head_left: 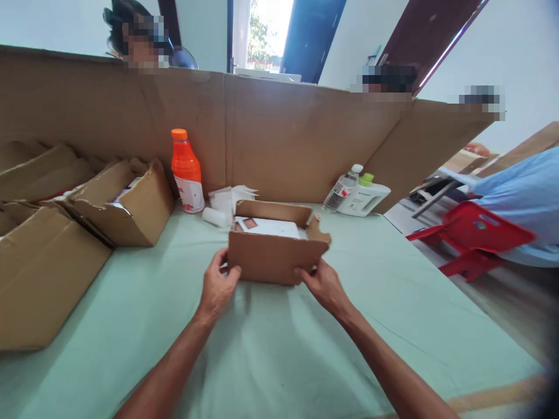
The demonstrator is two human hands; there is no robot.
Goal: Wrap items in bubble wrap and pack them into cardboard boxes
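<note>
A small open-topped cardboard box [279, 259] is held between my two hands at the middle of the table. My left hand [218, 283] grips its lower left corner, thumb on the front face and fingers around the side. On the lower right corner, my right hand [325, 285] has its thumb against the front and its fingers behind the edge. Inside the box lies a white flat item [271, 227] with a brown patch; its kind I cannot make out. The box's right rim is cut unevenly.
Other cardboard boxes [131, 215] stand at the left. Behind are an orange-capped bottle [187, 174], white crumpled plastic [231, 201], a clear water bottle [343, 192] and a white jug [367, 199]. A cardboard partition [283, 139] borders the green-covered table [166, 326]. People and a red chair [484, 233] are beyond.
</note>
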